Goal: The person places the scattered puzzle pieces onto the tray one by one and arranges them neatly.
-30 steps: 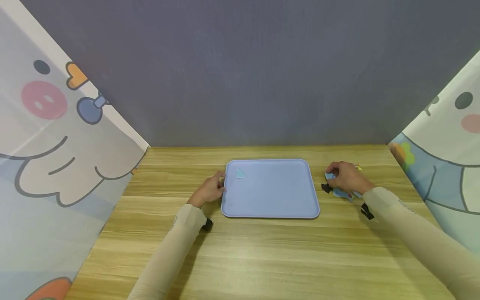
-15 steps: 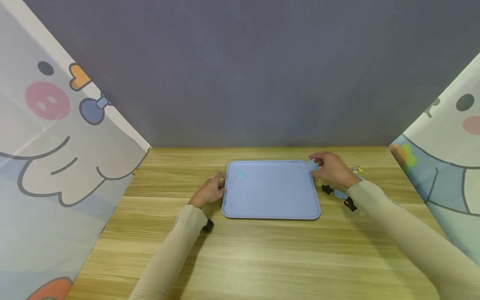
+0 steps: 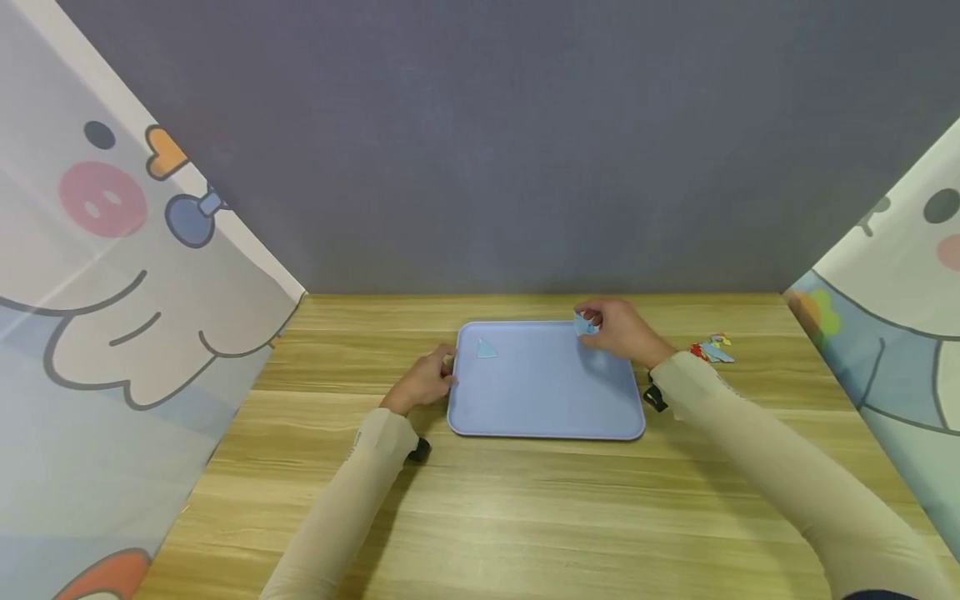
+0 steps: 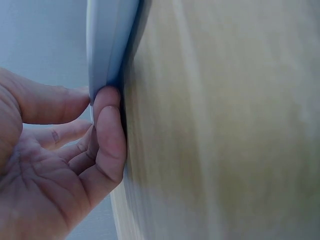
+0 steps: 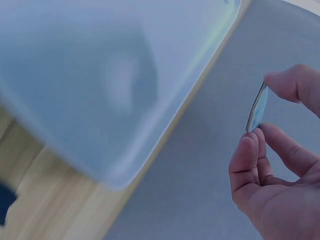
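Note:
A shallow pale-blue tray [image 3: 547, 396] lies on the wooden table. At its left side my left hand [image 3: 422, 382] grips the rim; in the left wrist view the thumb touches the tray edge [image 4: 107, 45] from above, fingers curled against its outer side. Over the tray's back right part, my right hand [image 3: 621, 332] pinches a thin, flat light-blue piece [image 3: 584, 324]. The right wrist view shows this piece [image 5: 257, 109] nearly edge-on between thumb and fingertips. Another light-blue piece [image 3: 486, 349], roughly triangular, lies in the tray's back left corner.
Several colourful flat pieces [image 3: 714, 350] lie on the table [image 3: 525, 517] right of the tray, partly behind the right sleeve [image 3: 750, 442]. Black wrist devices show under both cuffs. A grey wall [image 3: 525, 150] stands behind the table, with cartoon-printed panels on both sides.
My right hand has picked up the light-blue piece from the pile on the right and carried it left over the tray. The left hand has stayed at the tray's left rim.

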The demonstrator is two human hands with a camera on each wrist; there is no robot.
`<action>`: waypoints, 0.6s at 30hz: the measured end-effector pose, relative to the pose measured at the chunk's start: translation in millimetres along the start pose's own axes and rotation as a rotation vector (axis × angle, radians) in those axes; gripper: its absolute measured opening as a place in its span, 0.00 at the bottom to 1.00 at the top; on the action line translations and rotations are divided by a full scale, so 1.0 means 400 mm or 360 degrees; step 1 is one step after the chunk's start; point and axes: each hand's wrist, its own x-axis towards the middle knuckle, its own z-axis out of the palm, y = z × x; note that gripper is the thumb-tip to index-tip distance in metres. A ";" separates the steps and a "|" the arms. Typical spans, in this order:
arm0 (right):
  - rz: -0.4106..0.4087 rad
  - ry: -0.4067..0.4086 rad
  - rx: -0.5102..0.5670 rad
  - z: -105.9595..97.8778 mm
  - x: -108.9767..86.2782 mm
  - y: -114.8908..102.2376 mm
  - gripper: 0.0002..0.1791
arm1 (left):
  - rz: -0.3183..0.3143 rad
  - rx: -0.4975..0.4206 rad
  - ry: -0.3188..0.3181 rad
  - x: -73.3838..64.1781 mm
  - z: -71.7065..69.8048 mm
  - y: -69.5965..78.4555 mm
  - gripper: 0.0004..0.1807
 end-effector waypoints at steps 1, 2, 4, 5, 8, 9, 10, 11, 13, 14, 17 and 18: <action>-0.0009 -0.0006 0.0010 0.008 0.005 -0.008 0.28 | 0.0002 0.0000 0.0000 0.000 0.000 0.000 0.27; -0.0016 -0.0015 0.0019 0.016 0.011 -0.014 0.28 | 0.0002 -0.0002 0.0001 0.000 0.000 0.000 0.27; -0.0022 -0.0039 0.0036 0.031 0.021 -0.032 0.28 | 0.0000 0.0000 0.0002 0.000 0.000 -0.002 0.27; -0.0020 -0.0054 0.0043 0.038 0.026 -0.040 0.28 | -0.0002 0.0006 0.0003 0.001 0.001 -0.002 0.26; -0.0007 -0.0094 0.0052 0.065 0.042 -0.062 0.29 | -0.0008 0.0013 0.0010 0.002 0.001 -0.003 0.26; 0.0003 -0.0106 0.0048 0.074 0.047 -0.070 0.29 | -0.0010 0.0017 0.0010 0.002 0.000 -0.002 0.26; 0.0012 -0.0117 0.0038 0.084 0.053 -0.074 0.29 | -0.0009 0.0021 0.0010 0.002 0.000 -0.001 0.26; 0.0020 -0.0127 0.0037 0.093 0.057 -0.080 0.29 | -0.0007 0.0022 0.0006 0.002 -0.001 -0.001 0.26; 0.0029 -0.0150 0.0038 0.112 0.065 -0.087 0.28 | -0.0007 0.0019 -0.0002 0.001 -0.002 0.002 0.27; 0.0035 -0.0162 0.0042 0.120 0.069 -0.091 0.28 | -0.0008 0.0020 -0.0007 0.001 -0.002 0.002 0.27; 0.0041 -0.0193 0.0062 0.143 0.078 -0.101 0.28 | -0.0014 0.0018 -0.0016 -0.001 -0.004 0.003 0.27; 0.0034 -0.0198 0.0063 0.151 0.082 -0.103 0.27 | -0.0019 0.0016 -0.0017 -0.001 -0.004 0.004 0.27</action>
